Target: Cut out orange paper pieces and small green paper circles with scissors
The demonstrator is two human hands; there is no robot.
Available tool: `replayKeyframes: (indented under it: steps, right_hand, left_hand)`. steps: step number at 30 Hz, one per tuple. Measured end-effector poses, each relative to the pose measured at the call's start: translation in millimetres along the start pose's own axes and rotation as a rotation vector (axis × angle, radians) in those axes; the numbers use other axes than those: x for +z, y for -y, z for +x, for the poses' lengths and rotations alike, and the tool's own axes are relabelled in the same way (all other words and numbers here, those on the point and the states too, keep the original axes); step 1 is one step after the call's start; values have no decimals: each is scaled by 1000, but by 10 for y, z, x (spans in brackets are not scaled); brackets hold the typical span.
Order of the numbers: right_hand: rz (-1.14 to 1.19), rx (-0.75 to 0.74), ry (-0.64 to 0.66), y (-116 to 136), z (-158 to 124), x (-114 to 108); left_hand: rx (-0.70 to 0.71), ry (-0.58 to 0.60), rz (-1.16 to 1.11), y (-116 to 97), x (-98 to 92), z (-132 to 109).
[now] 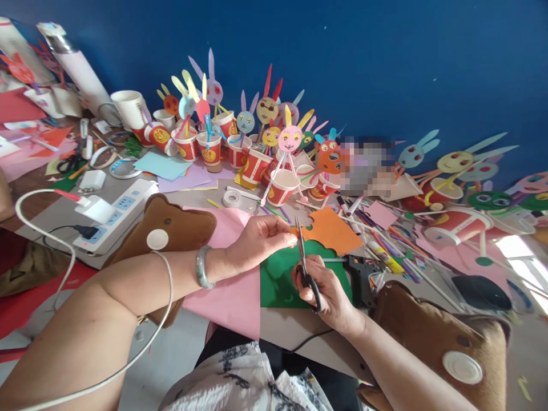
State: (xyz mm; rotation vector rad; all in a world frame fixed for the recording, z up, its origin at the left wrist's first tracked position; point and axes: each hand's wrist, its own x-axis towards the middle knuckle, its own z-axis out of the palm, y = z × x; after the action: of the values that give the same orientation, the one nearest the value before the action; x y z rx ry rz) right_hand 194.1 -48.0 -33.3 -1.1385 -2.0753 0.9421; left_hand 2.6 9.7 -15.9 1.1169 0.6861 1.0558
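Evidently, the largest item at the grip is the pink paper sheet [235,302], lying below and to the left of the pinching fingers and hanging past the table edge on the near side. It is judged light and limp, liable to slide or crease if leaned on; a flat palm near its middle would suit it best.

Next in size, the green paper sheet [276,277] lies flat directly beneath both hands. It is likely of similar light stock, best lifted by a corner.

The orange paper [336,229], the piece under work, extends to the right of and just beyond the grip, with notched, curved edges. It appears stiff enough to keep its shape, yet its narrow part is judged prone to bending or tearing. Hold is best taken close to the cut, clear of the blades.

The left hand [261,242] pinches a small orange portion between thumb and fingertips, immediately left of the blades; whether that portion is still joined to the rest cannot be told.

The right hand [325,288], below and to the right of that pinch, is closed around the handles of the black-handled scissors [303,264]. These are judged rigid, the heaviest item in hand, and properly held by the loops.
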Motion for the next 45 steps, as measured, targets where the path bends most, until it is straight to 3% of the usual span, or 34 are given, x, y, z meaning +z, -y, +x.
replayKeyframes:
  steps: [45]
  right_hand:
    - [-23, -6, -6, 4, 4, -3]
  left_hand:
    - [58, -47, -1, -57, -3, 9]
